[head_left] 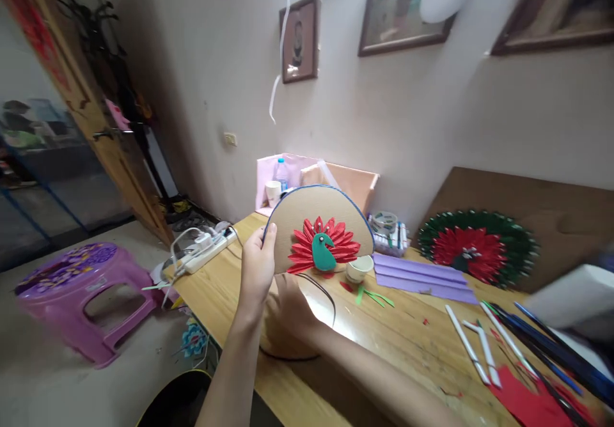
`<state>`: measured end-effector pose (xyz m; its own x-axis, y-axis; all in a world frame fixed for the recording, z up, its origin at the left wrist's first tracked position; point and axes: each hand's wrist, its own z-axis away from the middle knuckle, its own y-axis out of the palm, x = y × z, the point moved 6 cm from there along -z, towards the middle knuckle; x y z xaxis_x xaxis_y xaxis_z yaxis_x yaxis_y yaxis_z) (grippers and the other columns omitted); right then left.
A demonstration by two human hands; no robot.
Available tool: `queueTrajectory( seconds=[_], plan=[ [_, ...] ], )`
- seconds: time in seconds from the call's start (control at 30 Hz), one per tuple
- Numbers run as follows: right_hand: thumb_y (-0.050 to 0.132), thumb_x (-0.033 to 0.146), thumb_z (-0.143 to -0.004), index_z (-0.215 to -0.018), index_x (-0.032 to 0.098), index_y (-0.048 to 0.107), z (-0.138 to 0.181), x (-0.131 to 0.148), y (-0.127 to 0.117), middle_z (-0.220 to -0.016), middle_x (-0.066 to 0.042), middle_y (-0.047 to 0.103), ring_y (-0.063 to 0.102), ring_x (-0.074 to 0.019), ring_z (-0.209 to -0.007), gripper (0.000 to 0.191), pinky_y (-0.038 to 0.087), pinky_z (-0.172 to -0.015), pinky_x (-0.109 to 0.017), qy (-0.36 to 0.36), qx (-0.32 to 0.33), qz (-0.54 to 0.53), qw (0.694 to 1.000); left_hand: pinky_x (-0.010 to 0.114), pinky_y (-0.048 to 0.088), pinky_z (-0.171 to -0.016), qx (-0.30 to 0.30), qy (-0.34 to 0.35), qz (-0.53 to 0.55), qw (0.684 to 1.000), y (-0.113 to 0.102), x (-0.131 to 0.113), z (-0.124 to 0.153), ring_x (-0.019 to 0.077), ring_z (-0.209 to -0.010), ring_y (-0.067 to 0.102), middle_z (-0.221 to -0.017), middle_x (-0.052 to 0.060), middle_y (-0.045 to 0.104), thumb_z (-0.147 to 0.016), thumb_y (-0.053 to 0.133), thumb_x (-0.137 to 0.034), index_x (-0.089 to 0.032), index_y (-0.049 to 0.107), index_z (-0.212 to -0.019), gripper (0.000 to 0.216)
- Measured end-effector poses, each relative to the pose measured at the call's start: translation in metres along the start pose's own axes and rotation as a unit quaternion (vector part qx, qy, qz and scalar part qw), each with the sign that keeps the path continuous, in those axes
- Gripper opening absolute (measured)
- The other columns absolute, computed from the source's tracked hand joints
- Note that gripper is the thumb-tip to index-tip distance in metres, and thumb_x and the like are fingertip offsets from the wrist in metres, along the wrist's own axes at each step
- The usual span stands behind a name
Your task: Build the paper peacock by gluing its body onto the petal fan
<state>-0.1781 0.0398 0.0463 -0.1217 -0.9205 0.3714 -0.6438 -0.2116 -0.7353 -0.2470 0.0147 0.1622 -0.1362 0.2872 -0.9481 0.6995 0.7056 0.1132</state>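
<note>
- Brown card (285, 229), cut like a half circle with a blue rim, is held up over the wooden table (384, 344).
- Its left edge is pinched tight by the left hand (258, 261), and the thumb is laid on the front.
- On the card, a green bird (322, 254) is set low down, and red feathers (343, 248) are spread around it.
- The right hand (293, 305) is seen just by the low edge of the card; it is blurred, so whether anything is gripped by it cannot be told.
- Near the card, a small pale bowl (355, 272) is seen, with green strips (377, 296) beside it.
- Purple folded paper (422, 278) is laid farther right.
- Behind that, a big brown board (489, 190) is leaned up, and a red and green feather ring (525, 257) is seen against it.
- White sticks (467, 345) and red paper (520, 396) are spread at the right side of the table.
</note>
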Motion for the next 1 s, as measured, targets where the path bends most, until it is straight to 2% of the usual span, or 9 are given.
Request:
queueTrajectory(
  seconds=[0.1, 0.17, 0.3, 0.37, 0.47, 0.53, 0.6, 0.73, 1.0],
  plan=[
    [0.055, 0.018, -0.080, -0.095, 0.027, 0.063, 0.090, -0.008, -0.056, -0.085, 0.002, 0.068, 0.063, -0.0141, -0.078, 0.019, 0.051, -0.068, -0.021, -0.029, 0.089, -0.050, 0.994, 0.028, 0.047, -0.075, 0.092, -0.037, -0.024, 0.995, 0.043, 0.017, 0.010, 0.0186, -0.080, 0.063, -0.085, 0.005, 0.070, -0.082, 0.052, -0.042, -0.014, 0.065, -0.090, 0.031],
    [0.050, 0.018, -0.084, -0.099, 0.026, 0.064, 0.157, -0.019, -0.089, -0.085, 0.001, 0.070, 0.064, -0.0113, -0.072, 0.022, 0.049, -0.066, -0.019, -0.017, 0.194, -0.128, 0.972, 0.028, 0.047, -0.075, 0.160, -0.056, -0.025, 0.985, 0.080, 0.034, 0.022, 0.0201, -0.084, 0.063, -0.088, 0.006, 0.070, -0.082, 0.051, -0.042, -0.014, 0.065, -0.090, 0.033],
    [0.050, 0.022, -0.087, -0.090, 0.021, 0.068, 0.260, -0.076, -0.182, -0.081, -0.003, 0.072, 0.065, -0.0158, -0.069, 0.018, 0.048, -0.063, -0.025, 0.254, 0.001, -0.068, 0.965, 0.030, 0.046, -0.075, 0.256, -0.084, -0.060, 0.961, 0.148, 0.082, 0.065, 0.0217, -0.085, 0.061, -0.091, 0.008, 0.069, -0.082, 0.050, -0.043, -0.013, 0.064, -0.090, 0.034],
    [0.055, 0.030, -0.085, -0.074, 0.018, 0.066, 0.298, -0.099, -0.225, -0.066, -0.001, 0.066, 0.060, -0.0153, -0.060, 0.020, 0.045, -0.059, -0.025, 0.390, -0.148, -0.044, 0.908, 0.030, 0.045, -0.078, 0.302, -0.105, -0.072, 0.945, 0.172, 0.109, 0.091, 0.0213, -0.087, 0.061, -0.093, 0.008, 0.069, -0.083, 0.047, -0.043, -0.013, 0.063, -0.090, 0.034],
    [0.064, 0.035, -0.079, -0.083, 0.018, 0.065, 0.322, -0.106, -0.267, -0.076, -0.002, 0.066, 0.059, -0.0162, -0.067, 0.017, 0.046, -0.065, -0.028, 0.434, -0.312, -0.027, 0.844, 0.029, 0.044, -0.072, 0.348, -0.105, -0.118, 0.924, 0.190, 0.140, 0.120, 0.0208, -0.081, 0.061, -0.086, 0.007, 0.068, -0.084, 0.046, -0.045, -0.015, 0.062, -0.084, 0.034],
    [0.064, 0.033, -0.080, -0.081, 0.019, 0.066, 0.309, -0.103, -0.273, -0.081, -0.004, 0.065, 0.059, -0.0181, -0.077, 0.014, 0.046, -0.075, -0.032, 0.390, -0.274, -0.010, 0.879, 0.029, 0.043, -0.068, 0.369, -0.083, -0.162, 0.912, 0.193, 0.151, 0.130, 0.0205, -0.076, 0.060, -0.080, 0.005, 0.067, -0.083, 0.045, -0.046, -0.016, 0.061, -0.078, 0.035],
    [0.063, 0.030, -0.082, -0.081, 0.021, 0.068, 0.288, -0.097, -0.261, -0.084, -0.004, 0.065, 0.058, -0.0188, -0.084, 0.010, 0.044, -0.084, -0.036, 0.328, -0.148, -0.009, 0.933, 0.029, 0.042, -0.067, 0.381, -0.075, -0.190, 0.902, 0.191, 0.158, 0.135, 0.0207, -0.073, 0.058, -0.075, 0.004, 0.066, -0.082, 0.047, -0.047, -0.017, 0.060, -0.073, 0.035],
    [0.059, 0.027, -0.085, -0.089, 0.022, 0.070, 0.266, -0.090, -0.228, -0.088, -0.006, 0.062, 0.055, -0.0180, -0.086, 0.012, 0.046, -0.079, -0.035, 0.239, -0.015, -0.035, 0.970, 0.032, 0.041, -0.070, 0.410, -0.032, -0.269, 0.871, 0.187, 0.160, 0.138, 0.0232, -0.077, 0.060, -0.084, 0.007, 0.069, -0.084, 0.044, -0.048, -0.018, 0.064, -0.081, 0.036],
    [0.060, 0.025, -0.085, -0.092, 0.022, 0.069, 0.271, -0.092, -0.205, -0.087, -0.006, 0.062, 0.055, -0.0178, -0.085, 0.012, 0.046, -0.077, -0.035, 0.210, -0.028, -0.017, 0.977, 0.032, 0.043, -0.076, 0.409, 0.006, -0.343, 0.846, 0.185, 0.156, 0.141, 0.0249, -0.091, 0.063, -0.102, 0.008, 0.070, -0.088, 0.042, -0.042, -0.022, 0.064, -0.097, 0.031]
  ],
)
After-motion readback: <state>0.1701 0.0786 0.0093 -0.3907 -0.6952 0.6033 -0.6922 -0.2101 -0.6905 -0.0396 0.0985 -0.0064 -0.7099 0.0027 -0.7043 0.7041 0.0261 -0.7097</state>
